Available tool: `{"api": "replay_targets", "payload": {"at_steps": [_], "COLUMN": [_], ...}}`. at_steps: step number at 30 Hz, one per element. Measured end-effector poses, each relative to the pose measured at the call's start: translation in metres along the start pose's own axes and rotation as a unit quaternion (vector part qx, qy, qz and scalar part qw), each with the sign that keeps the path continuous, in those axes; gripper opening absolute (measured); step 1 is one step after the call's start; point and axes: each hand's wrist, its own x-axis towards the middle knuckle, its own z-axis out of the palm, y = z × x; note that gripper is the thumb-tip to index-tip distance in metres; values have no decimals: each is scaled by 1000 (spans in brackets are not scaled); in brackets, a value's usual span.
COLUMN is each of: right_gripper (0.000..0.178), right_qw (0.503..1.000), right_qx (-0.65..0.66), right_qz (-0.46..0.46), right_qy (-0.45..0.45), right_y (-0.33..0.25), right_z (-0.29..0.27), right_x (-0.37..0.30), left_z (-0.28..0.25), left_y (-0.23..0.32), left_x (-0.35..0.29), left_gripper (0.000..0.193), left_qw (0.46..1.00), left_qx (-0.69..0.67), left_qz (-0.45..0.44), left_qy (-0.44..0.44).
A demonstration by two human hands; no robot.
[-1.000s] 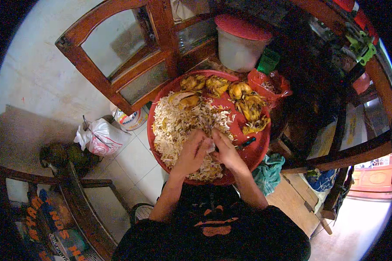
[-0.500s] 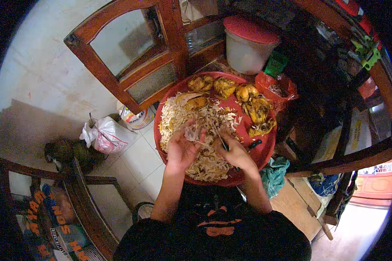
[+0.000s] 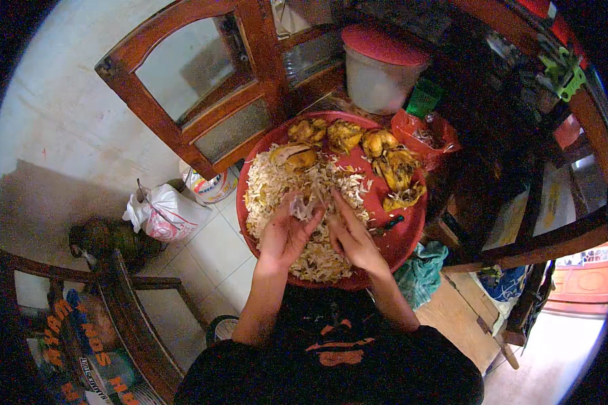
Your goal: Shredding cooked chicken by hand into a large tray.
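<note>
Nearest, the black shirt [image 3: 250,378] with its orange print fills the lower edge, and two bare forearms reach forward from its sleeves over a round red tray [image 3: 413,233]. Above the pale shreds [image 3: 267,192], which lie heaped over the left and middle of that tray, the hands are raised side by side, just apart. The left hand [image 3: 282,237] is turned partly palm inward, its fingers curled about a pale, translucent scrap [image 3: 304,204] that is too blurred to name. The right hand [image 3: 353,243] has its fingers stretched forward and close together; whether they grasp anything I cannot tell. Beside it, toward the tray's right rim, lies a dark-handled tool [image 3: 394,221]

A teal cloth [image 3: 422,270] hangs just outside the tray at the lower right. Farther up, a sliced, browned piece [image 3: 295,158] rests on the heap, and yellow-brown poultry pieces [image 3: 395,167] line the tray's far and right edge. An open red bag [image 3: 407,128] sits against that rim. Off to the left, on the tiled floor, a knotted white bag [image 3: 169,214] stands near a round tub [image 3: 213,187]. Beyond the tray are a red-lidded bucket [image 3: 378,84], a green basket [image 3: 425,96] and a wooden door frame [image 3: 267,67] with glass panes
</note>
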Motion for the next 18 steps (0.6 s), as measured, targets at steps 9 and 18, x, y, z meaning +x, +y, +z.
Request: {"api": "replay_targets", "payload": {"at_steps": [9,18], "right_gripper": [36,44], "right_qw": [969,999], "right_qx": [156,29], "right_qz": [156,-22], "right_qy": [-111,-31], "right_y": [25,3], "right_z": [-21,-17], "right_x": [9,6], "left_z": [-20,1], "left_y": [6,-5], "left_x": [-6,-10], "left_gripper": [33,32], "left_qw": [981,976], "left_qx": [184,217], "left_qz": [-24,23], "left_qy": [-55,4]}}
